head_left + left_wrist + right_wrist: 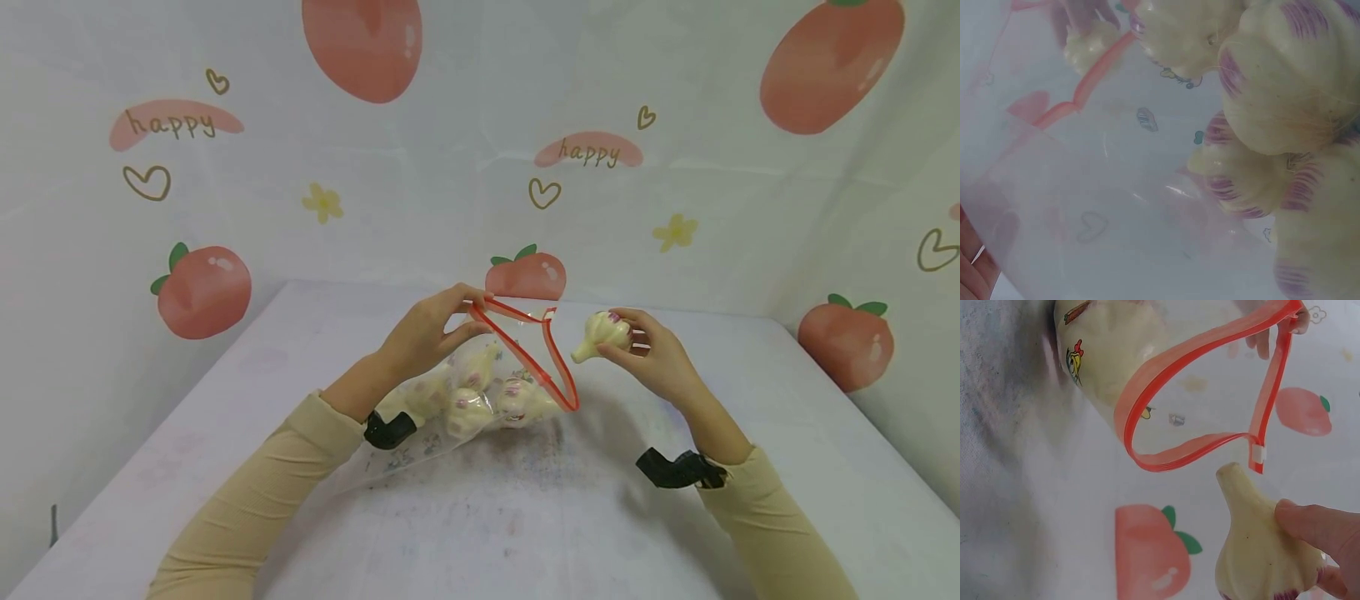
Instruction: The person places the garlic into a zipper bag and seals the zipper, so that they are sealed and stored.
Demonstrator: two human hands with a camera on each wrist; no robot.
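Note:
A clear zip bag [536,364] with a red zip edge lies on the table, its mouth spread wide toward the right. Several garlic bulbs [1297,69], whitish with purple streaks, are inside it. My left hand [433,327] pinches the upper corner of the bag's mouth. Beyond the mouth, on the right, my right hand [651,354] holds another garlic bulb [1266,544] between thumb and fingers, its stem pointing at the opening. That bulb is outside the bag and apart from the red edge. A small white slider [1259,454] sits at one end of the zip.
A pale cloth covers the table [465,533]. Behind it and at the sides hangs a white sheet [442,167] printed with red fruit, hearts and flowers. Black bands [678,468] are worn at both wrists.

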